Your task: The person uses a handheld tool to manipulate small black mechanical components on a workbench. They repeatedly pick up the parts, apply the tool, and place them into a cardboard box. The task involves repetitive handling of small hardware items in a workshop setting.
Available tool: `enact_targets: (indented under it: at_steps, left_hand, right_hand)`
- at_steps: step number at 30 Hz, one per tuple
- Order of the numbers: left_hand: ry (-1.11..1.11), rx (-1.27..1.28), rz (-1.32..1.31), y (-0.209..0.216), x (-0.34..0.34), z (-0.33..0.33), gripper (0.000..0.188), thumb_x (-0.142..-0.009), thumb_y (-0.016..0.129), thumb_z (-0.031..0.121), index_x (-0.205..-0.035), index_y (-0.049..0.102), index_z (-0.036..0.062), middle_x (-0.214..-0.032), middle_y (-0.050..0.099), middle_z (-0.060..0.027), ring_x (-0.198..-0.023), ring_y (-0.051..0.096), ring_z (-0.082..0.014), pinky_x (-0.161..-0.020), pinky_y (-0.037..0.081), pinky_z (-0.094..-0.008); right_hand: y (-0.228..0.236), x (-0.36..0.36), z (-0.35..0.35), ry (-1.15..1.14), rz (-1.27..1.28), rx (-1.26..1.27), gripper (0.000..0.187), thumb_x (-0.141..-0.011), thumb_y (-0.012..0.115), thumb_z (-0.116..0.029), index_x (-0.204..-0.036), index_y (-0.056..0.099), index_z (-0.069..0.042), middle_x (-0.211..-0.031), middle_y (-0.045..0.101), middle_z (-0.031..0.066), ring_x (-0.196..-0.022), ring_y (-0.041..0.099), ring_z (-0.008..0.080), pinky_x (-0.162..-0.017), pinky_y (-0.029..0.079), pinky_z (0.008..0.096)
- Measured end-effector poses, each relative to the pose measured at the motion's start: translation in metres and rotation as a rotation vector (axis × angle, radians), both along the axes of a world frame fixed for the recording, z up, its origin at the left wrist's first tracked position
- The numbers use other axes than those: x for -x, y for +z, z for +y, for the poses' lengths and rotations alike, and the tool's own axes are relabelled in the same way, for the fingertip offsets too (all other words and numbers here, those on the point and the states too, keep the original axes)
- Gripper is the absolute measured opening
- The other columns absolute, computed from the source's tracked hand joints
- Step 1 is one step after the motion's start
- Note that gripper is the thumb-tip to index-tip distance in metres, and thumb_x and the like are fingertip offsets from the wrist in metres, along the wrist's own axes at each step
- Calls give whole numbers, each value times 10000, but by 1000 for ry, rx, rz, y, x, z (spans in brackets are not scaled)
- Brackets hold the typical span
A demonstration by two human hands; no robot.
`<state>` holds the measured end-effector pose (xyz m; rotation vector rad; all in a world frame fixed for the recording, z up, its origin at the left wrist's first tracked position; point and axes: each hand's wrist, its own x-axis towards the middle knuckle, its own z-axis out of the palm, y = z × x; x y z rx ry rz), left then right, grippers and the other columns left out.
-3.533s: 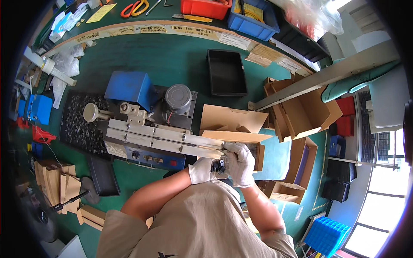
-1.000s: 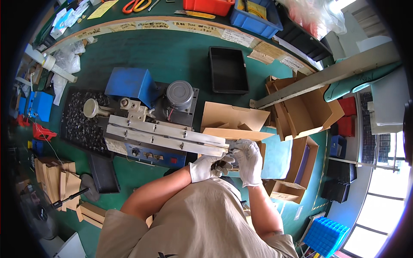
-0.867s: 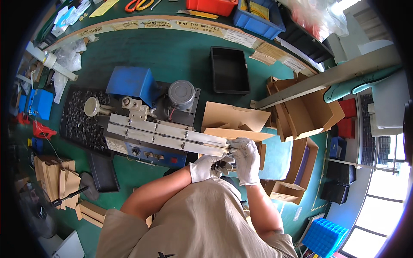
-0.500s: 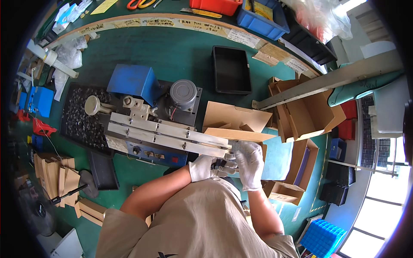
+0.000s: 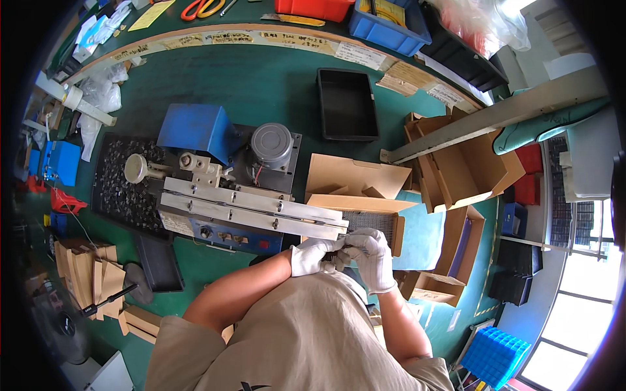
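Both my hands wear white gloves and meet close to my body, just below the right end of the machine's long metal rails [image 5: 254, 212]. My left hand [image 5: 314, 257] is closed, its fingers curled around something small and dark that I cannot make out. My right hand [image 5: 370, 259] is closed too, fingertips pinched together against the left fingers; what they hold is hidden. Just beyond the right hand, an open cardboard box [image 5: 397, 236] holds rows of thin grey pieces. The machine carries a blue cover [image 5: 194, 132] and a round grey motor [image 5: 272, 144].
Left of the machine lies a black tray [image 5: 124, 176] full of small dark parts. A black bin [image 5: 347, 107] stands behind. Open cardboard boxes [image 5: 460, 169] are stacked at the right, under a slanting pale beam [image 5: 502, 114]. Folded cardboard [image 5: 85, 270] lies at the left.
My right hand has come down from the grey pieces in the box to my left hand, uncovering those pieces. Its fingers have closed together. The view has shifted slightly.
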<state>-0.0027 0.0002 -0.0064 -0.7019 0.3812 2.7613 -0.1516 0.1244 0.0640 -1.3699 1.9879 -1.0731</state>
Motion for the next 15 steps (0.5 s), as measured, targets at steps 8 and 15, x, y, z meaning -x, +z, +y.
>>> enact_targets:
  at_steps: [8, 15]
  left_hand:
    - [143, 132, 21, 17, 3, 2, 335, -1044, 545, 415, -1095, 637, 97, -853, 666, -50, -713, 583, -120, -587, 475, -243]
    - [209, -27, 50, 1, 6, 0, 394, -1036, 528, 451, -1135, 641, 86, -897, 707, -82, -739, 604, -132, -675, 530, -264]
  right_hand:
    - [38, -4, -17, -81, 174, -29, 309, -841, 682, 49, -1140, 693, -24, -994, 700, 158, -881, 683, 304, -800, 553, 376]
    - [56, 5, -41, 116, 402, 179, 451, -786, 665, 93, -1208, 616, -60, -972, 666, 124, -883, 644, 331, -806, 526, 413]
